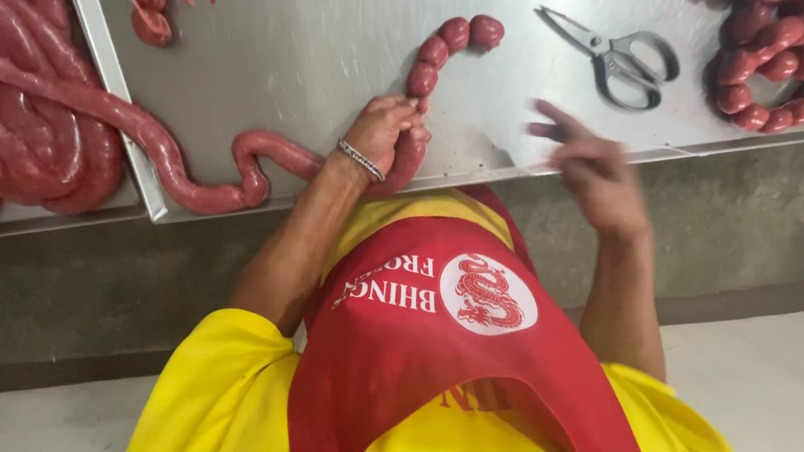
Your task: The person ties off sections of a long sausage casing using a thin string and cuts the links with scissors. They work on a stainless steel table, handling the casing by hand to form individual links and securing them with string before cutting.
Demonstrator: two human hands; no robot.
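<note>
A long pink-red sausage rope (pixel 168 163) runs from a heap at the left across the steel table (pixel 311 42) to my left hand (pixel 380 132). That hand wears a bead bracelet and is closed around the rope near the table's front edge. Beyond it, three short tied links (pixel 450 40) curve away to the right. My right hand (pixel 593 168) hovers over the table's front edge, blurred, with its fingers spread and nothing in it.
A heap of unlinked sausage (pixel 11 123) fills a tray at the left. Steel scissors (pixel 623 56) lie at the right of the table, beside a pile of finished links (pixel 774 34). A red apron over a yellow shirt fills the bottom of the view.
</note>
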